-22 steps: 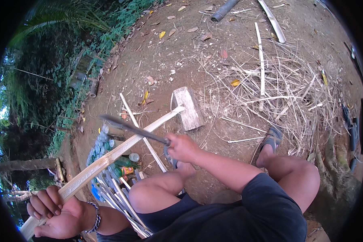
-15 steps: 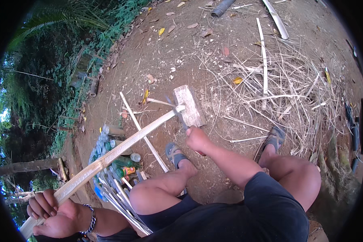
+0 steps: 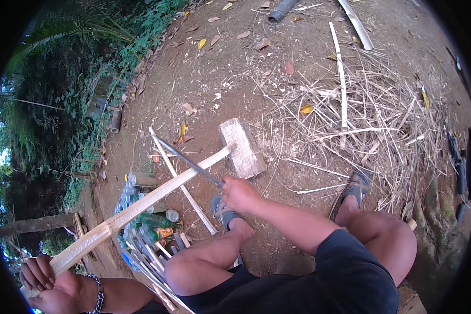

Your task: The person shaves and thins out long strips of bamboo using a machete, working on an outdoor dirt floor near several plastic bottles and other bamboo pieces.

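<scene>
A long pale strip (image 3: 141, 205) is gripped at near left by the left hand (image 3: 60, 293), its far end set at a wooden block (image 3: 244, 152). Over the strip, a dark blade (image 3: 180, 155) is held by the right hand (image 3: 240, 194). Shavings (image 3: 382, 118) are heaped at right, bottles (image 3: 154, 220) clustered at left.

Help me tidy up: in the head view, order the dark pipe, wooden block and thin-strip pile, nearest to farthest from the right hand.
1. Wooden block: just beyond the right hand.
2. Thin-strip pile: off to the right.
3. Dark pipe: far ahead, top edge.
</scene>
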`<state>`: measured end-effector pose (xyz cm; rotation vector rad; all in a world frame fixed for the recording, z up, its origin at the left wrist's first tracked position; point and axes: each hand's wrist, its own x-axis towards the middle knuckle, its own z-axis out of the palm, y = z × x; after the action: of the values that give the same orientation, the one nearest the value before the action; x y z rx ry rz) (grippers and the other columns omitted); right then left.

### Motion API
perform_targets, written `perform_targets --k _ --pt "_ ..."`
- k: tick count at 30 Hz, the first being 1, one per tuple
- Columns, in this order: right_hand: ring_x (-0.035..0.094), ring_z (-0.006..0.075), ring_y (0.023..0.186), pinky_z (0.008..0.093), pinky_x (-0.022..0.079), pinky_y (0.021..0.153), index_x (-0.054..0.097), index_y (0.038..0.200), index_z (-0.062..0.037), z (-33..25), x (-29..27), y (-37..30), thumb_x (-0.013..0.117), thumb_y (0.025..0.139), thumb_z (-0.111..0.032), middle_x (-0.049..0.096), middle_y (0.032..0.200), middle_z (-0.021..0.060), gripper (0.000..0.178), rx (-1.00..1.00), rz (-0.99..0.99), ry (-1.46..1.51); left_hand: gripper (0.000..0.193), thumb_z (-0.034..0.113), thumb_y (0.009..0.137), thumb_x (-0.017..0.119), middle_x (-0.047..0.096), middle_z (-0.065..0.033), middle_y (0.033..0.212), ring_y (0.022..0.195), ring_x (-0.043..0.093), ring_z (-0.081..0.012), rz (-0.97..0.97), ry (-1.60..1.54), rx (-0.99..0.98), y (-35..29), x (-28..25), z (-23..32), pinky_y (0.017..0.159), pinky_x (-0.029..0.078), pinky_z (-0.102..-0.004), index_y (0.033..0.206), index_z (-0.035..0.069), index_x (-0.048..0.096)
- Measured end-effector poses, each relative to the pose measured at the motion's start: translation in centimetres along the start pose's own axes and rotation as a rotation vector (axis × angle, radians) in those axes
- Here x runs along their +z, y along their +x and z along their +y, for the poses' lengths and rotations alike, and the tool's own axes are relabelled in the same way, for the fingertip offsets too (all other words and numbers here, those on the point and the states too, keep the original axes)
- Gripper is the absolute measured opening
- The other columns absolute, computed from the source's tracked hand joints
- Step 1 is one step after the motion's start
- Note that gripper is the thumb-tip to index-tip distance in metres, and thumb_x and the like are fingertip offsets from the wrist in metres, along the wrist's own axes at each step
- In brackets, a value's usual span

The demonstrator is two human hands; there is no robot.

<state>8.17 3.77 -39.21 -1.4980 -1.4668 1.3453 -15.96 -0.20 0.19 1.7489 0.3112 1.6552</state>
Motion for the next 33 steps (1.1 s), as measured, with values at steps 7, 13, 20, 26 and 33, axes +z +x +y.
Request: perform_targets --k 7,13,20,26,33 --pt "0.065 0.0369 0.092 0.045 0.052 0.081 0.058 0.115 -0.0001 15.5 -0.8 3.1 0.054 0.087 -0.016 0.066 0.099 0.0231 0.033 0.314 0.06 -0.281 0.073 0.071 0.092 0.012 0.035 -0.0026 0.061 0.051 0.032 -0.0122 0.064 0.01 0.023 -1.0 -0.1 -0.3 0.047 0.028 -0.0252 0.073 0.006 0.038" --pt "0.066 0.0392 0.085 0.045 0.051 0.076 0.061 0.104 0.0016 11.7 0.0 2.6 0.062 0.079 -0.022 0.067 0.091 0.025 0.034 0.303 0.071 -0.087 0.055 0.057 0.097 0.034 0.034 -0.0007 0.066 0.052 0.032 -0.0104 0.191 0.008 0.109 -4.0 1.9 -0.2 0.049 0.029 -0.0243 0.081 0.006 0.043" --pt "0.063 0.0409 0.081 0.0481 0.049 0.073 0.054 0.095 -0.0018 -1.8 4.1 -6.7 0.061 0.08 -0.016 0.064 0.085 0.0223 0.022 -0.02 0.159 0.056 0.043 0.047 0.086 0.068 0.042 0.0038 0.063 0.05 0.039 -0.0058 0.098 -0.276 0.096 -5.2 1.9 -0.4 0.048 0.03 -0.0196 0.076 0.012 0.045" --pt "0.065 0.0393 0.079 0.0497 0.05 0.071 0.053 0.097 -0.0027 -8.6 3.8 -11.3 0.059 0.079 -0.013 0.065 0.081 0.0202 0.021 -0.296 0.082 -0.01 0.044 0.051 0.089 0.063 0.038 0.0044 0.059 0.045 0.034 -0.0044 0.183 -0.181 0.162 -7.5 3.8 0.4 0.044 0.028 -0.0197 0.076 0.012 0.046" --pt "0.065 0.039 0.08 0.0503 0.051 0.072 0.055 0.1 -0.0066 2.3 2.2 -6.0 0.056 0.082 -0.015 0.067 0.087 0.0202 0.02 0.012 0.179 -0.177 0.046 0.052 0.089 0.062 0.037 0.0042 0.059 0.045 0.033 -0.0047 0.275 -0.133 0.201 -7.6 3.2 -0.3 0.042 0.026 -0.0189 0.076 0.011 0.048"
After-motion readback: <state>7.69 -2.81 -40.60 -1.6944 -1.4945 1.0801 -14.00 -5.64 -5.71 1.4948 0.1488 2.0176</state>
